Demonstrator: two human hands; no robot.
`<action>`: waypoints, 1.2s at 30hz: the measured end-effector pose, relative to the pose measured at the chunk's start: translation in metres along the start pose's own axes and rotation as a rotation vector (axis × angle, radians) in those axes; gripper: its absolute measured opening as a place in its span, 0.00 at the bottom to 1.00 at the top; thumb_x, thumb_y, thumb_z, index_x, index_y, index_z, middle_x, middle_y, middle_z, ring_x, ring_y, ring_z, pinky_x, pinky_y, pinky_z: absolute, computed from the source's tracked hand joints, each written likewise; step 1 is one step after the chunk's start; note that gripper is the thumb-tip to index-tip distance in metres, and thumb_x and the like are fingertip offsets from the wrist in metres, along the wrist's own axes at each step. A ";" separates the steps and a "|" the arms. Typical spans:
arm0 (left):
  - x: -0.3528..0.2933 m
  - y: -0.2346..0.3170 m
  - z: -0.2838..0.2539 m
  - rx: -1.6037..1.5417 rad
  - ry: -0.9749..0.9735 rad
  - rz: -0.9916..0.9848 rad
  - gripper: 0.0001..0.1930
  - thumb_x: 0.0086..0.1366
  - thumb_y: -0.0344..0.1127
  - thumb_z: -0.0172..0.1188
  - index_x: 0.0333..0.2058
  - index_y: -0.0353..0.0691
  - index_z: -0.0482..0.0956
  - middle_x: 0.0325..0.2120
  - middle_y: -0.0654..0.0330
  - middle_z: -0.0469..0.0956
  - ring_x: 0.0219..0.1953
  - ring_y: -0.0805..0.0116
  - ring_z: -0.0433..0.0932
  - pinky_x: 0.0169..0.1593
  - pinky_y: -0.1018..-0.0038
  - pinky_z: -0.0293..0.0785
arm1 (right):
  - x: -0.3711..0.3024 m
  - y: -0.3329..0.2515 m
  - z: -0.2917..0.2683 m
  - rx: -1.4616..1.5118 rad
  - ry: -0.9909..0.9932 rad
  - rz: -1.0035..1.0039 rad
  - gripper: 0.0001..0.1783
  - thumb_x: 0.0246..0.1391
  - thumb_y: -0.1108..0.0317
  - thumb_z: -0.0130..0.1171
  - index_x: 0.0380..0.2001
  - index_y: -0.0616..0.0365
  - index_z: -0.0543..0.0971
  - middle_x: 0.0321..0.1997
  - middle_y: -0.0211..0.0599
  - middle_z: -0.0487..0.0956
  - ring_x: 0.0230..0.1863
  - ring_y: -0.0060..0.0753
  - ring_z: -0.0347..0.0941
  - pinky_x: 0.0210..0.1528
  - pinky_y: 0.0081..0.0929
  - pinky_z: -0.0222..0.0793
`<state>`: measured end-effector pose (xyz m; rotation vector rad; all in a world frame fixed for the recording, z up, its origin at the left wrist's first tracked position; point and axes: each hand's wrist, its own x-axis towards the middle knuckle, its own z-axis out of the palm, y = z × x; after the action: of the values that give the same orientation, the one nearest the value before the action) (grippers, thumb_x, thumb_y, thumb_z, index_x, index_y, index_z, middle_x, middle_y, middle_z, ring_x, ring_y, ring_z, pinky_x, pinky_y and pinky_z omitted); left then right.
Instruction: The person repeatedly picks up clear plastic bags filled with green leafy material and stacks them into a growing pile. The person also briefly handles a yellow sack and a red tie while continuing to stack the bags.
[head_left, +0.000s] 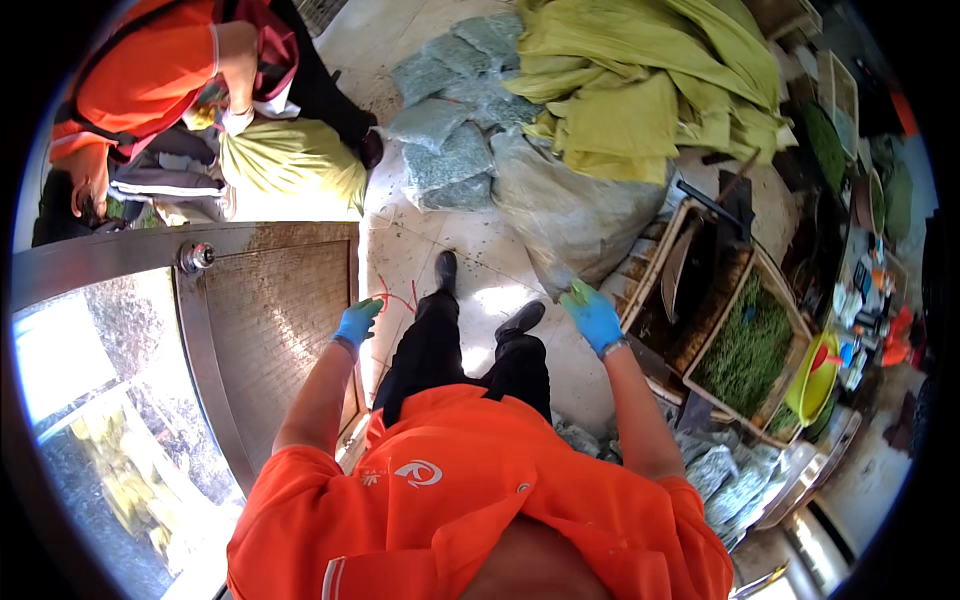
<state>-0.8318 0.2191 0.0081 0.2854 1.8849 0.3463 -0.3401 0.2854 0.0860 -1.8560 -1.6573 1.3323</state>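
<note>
Orange shirt cloth [470,500] fills the lower middle of the view, with black trousers [450,350] and black shoes standing on the pale tiled floor [420,250] beyond it. Left of the legs runs a big steel counter [270,320] with a shiny rim and a round knob. Ahead on the floor sits a large grey sack [570,215], bulging, with a heap of yellow-green cloth [650,80] piled over its top and grey-green filled bags [450,150] stacked just beside it. To the right stand wooden trays, one [750,350] full of green leaves.

A second person in orange [150,70] crouches at the upper left over a yellow-green bag [295,160].

Both hands wear blue gloves. The right hand [592,315] is at the lower edge of the grey sack, fingers closed on a fold of it. The left hand [357,323] hangs by the counter's edge, fingers loosely curled and holding nothing, with a thin red string [395,297] on the floor just beside it.
</note>
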 end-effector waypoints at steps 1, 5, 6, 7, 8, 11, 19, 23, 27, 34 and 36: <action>0.007 -0.010 -0.006 -0.083 0.000 -0.019 0.27 0.51 0.55 0.64 0.46 0.48 0.74 0.34 0.65 0.72 0.36 0.68 0.70 0.38 0.61 0.70 | 0.026 -0.013 0.011 -0.058 -0.013 -0.048 0.29 0.51 0.51 0.57 0.49 0.63 0.73 0.46 0.55 0.76 0.48 0.49 0.73 0.50 0.34 0.67; 0.008 0.005 -0.026 -0.276 -0.163 -0.123 0.20 0.52 0.52 0.64 0.41 0.52 0.76 0.33 0.64 0.73 0.32 0.67 0.72 0.38 0.62 0.71 | 0.121 -0.072 0.061 -0.219 -0.072 -0.179 0.31 0.50 0.48 0.56 0.47 0.64 0.74 0.46 0.55 0.76 0.48 0.52 0.73 0.50 0.38 0.67; 0.027 0.004 -0.029 -0.308 -0.168 -0.150 0.19 0.52 0.52 0.63 0.41 0.52 0.76 0.33 0.64 0.74 0.32 0.66 0.72 0.37 0.62 0.71 | 0.141 -0.087 0.074 -0.242 -0.100 -0.200 0.31 0.50 0.47 0.55 0.47 0.63 0.74 0.46 0.55 0.75 0.48 0.51 0.73 0.50 0.39 0.67; 0.048 0.007 -0.033 -0.335 -0.174 -0.177 0.19 0.53 0.52 0.63 0.40 0.52 0.76 0.33 0.64 0.74 0.32 0.66 0.73 0.37 0.62 0.71 | 0.160 -0.095 0.090 -0.237 -0.138 -0.185 0.32 0.50 0.47 0.55 0.48 0.63 0.73 0.46 0.55 0.76 0.48 0.52 0.72 0.50 0.39 0.67; 0.058 0.026 -0.030 -0.364 -0.197 -0.158 0.18 0.53 0.51 0.63 0.40 0.51 0.76 0.33 0.64 0.74 0.32 0.66 0.73 0.37 0.62 0.72 | 0.179 -0.096 0.107 -0.236 -0.168 -0.154 0.32 0.50 0.46 0.55 0.49 0.63 0.73 0.46 0.54 0.76 0.47 0.52 0.72 0.50 0.38 0.67; 0.141 0.076 -0.037 -0.478 -0.323 -0.207 0.17 0.56 0.48 0.61 0.42 0.49 0.76 0.32 0.63 0.75 0.30 0.65 0.74 0.35 0.65 0.73 | 0.235 -0.110 0.155 -0.242 -0.207 -0.113 0.33 0.50 0.45 0.54 0.51 0.62 0.72 0.46 0.52 0.76 0.47 0.52 0.72 0.50 0.38 0.67; 0.303 0.263 0.027 -0.475 -0.240 -0.073 0.21 0.57 0.50 0.61 0.46 0.47 0.74 0.37 0.58 0.74 0.35 0.64 0.73 0.37 0.66 0.71 | 0.406 -0.078 0.223 -0.293 -0.038 -0.067 0.31 0.49 0.47 0.55 0.49 0.62 0.72 0.46 0.55 0.75 0.47 0.53 0.72 0.49 0.42 0.67; 0.391 0.314 0.060 -0.533 -0.244 -0.049 0.37 0.59 0.53 0.58 0.60 0.38 0.57 0.52 0.46 0.65 0.48 0.53 0.70 0.52 0.59 0.68 | 0.531 -0.048 0.253 -0.373 0.086 -0.219 0.32 0.48 0.47 0.56 0.47 0.65 0.73 0.39 0.55 0.77 0.44 0.54 0.73 0.46 0.45 0.68; 0.510 0.315 0.106 -0.586 -0.186 -0.127 0.48 0.54 0.53 0.63 0.61 0.29 0.47 0.49 0.39 0.64 0.45 0.46 0.72 0.47 0.53 0.72 | 0.668 -0.015 0.284 -0.573 0.051 -0.217 0.35 0.52 0.45 0.53 0.50 0.66 0.70 0.35 0.55 0.78 0.36 0.52 0.75 0.41 0.38 0.70; 0.588 0.328 0.157 -0.692 -0.084 0.022 0.19 0.54 0.48 0.63 0.37 0.40 0.76 0.27 0.57 0.75 0.26 0.65 0.75 0.28 0.70 0.74 | 0.805 0.012 0.313 -0.545 -0.060 0.045 0.37 0.39 0.35 0.58 0.41 0.58 0.79 0.38 0.52 0.80 0.41 0.50 0.77 0.43 0.39 0.71; 0.595 0.329 0.160 -0.640 -0.077 0.054 0.19 0.54 0.49 0.63 0.37 0.40 0.77 0.28 0.58 0.75 0.27 0.65 0.74 0.28 0.69 0.73 | 0.812 0.031 0.322 -0.487 -0.116 0.028 0.38 0.38 0.34 0.59 0.39 0.59 0.80 0.36 0.53 0.80 0.39 0.50 0.77 0.42 0.39 0.72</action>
<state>-0.8674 0.7548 -0.4388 -0.0835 1.5973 0.9320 -0.6621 0.9007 -0.4454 -2.0936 -2.1761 1.1342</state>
